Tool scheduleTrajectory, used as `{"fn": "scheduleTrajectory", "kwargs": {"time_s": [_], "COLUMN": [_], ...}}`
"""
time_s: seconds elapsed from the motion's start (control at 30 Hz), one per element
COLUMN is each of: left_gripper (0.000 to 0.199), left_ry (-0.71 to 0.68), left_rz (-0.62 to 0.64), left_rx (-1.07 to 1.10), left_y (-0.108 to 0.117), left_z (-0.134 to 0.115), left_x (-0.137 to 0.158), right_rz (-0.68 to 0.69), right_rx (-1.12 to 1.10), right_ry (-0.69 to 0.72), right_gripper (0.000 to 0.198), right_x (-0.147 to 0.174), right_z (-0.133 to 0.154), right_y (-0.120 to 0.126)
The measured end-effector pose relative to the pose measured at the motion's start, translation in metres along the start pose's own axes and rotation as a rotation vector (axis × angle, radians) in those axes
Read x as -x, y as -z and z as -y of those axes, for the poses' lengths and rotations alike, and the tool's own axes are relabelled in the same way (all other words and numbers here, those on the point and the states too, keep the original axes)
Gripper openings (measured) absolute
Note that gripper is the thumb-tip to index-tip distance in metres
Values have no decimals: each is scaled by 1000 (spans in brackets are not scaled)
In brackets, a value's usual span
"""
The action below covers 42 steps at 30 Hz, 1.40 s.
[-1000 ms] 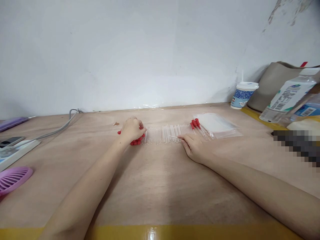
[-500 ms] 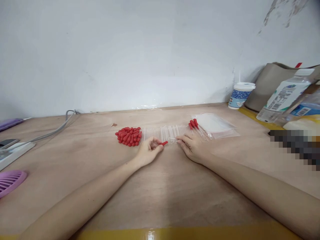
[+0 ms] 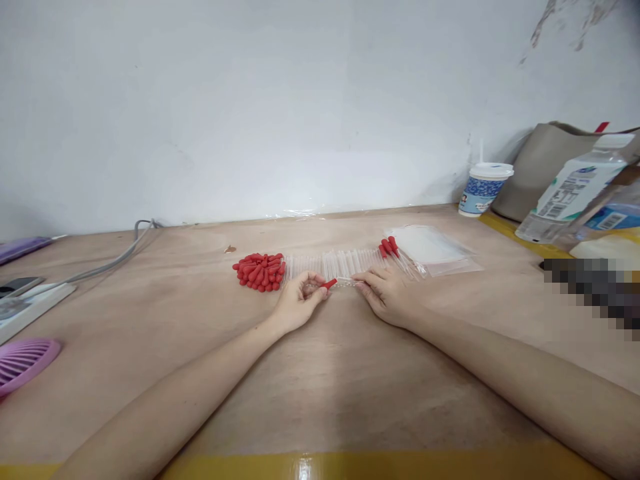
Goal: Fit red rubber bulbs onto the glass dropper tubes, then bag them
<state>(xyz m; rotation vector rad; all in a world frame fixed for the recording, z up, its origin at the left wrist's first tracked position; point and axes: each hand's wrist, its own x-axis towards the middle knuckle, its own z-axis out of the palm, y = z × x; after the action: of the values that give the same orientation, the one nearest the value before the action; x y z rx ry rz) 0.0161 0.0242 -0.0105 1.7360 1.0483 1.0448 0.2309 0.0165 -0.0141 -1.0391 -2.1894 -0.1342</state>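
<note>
Between the thumb and fingers of my left hand (image 3: 300,298) is a red rubber bulb (image 3: 330,283), its narrow end pointing right. My right hand (image 3: 383,291) pinches a clear glass dropper tube (image 3: 346,279), whose left end meets the mouth of the bulb; I cannot tell how far it is inside. A heap of red bulbs (image 3: 259,272) lies left of my left hand. Behind both hands stretches a row of clear tubes (image 3: 330,261). Several droppers with red bulbs fitted (image 3: 389,247) lie beyond my right hand.
Clear plastic bags (image 3: 430,248) lie at the back right. Further right stand a lidded paper cup (image 3: 484,190), a plastic bottle (image 3: 575,187) and a grey bag (image 3: 525,167). A grey cable (image 3: 113,265), a white power strip (image 3: 37,310) and a pink fan (image 3: 27,365) are at the left.
The tube in my right hand has come up to the bulb in my left hand, closing the small gap between them. The view has shifted slightly.
</note>
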Motion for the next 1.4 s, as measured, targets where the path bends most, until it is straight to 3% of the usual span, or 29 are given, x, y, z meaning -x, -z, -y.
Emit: {"fn": "scheduleTrajectory", "kwargs": {"time_s": [0.13, 0.3, 0.53, 0.83, 1.07, 1.23, 1.4], "left_gripper": [25, 27, 25, 18, 19, 22, 20], "left_ry": [-20, -65, -90, -226, -300, -281, -282], "left_rz": [4, -5, -5, 127, 100, 18, 30], "left_rx": [-18, -190, -261, -302, -444, -395, -406], "left_y": [0, 0, 0, 2, 1, 2, 3], "left_z": [1, 0, -1, -15, -15, -10, -10], "left_x": [0, 0, 3, 8, 11, 8, 7], "right_rz": [37, 91, 122, 242, 155, 104, 85], "right_rx": [22, 18, -109, -29, 80, -30, -89], "right_ry": [-1, 13, 77, 148, 178, 126, 170], "right_gripper": [26, 25, 26, 25, 24, 21, 17], "right_x": [0, -2, -1, -4, 0, -1, -3], "right_z": [2, 7, 7, 5, 2, 0, 1], "right_y": [2, 7, 7, 15, 7, 11, 16]}}
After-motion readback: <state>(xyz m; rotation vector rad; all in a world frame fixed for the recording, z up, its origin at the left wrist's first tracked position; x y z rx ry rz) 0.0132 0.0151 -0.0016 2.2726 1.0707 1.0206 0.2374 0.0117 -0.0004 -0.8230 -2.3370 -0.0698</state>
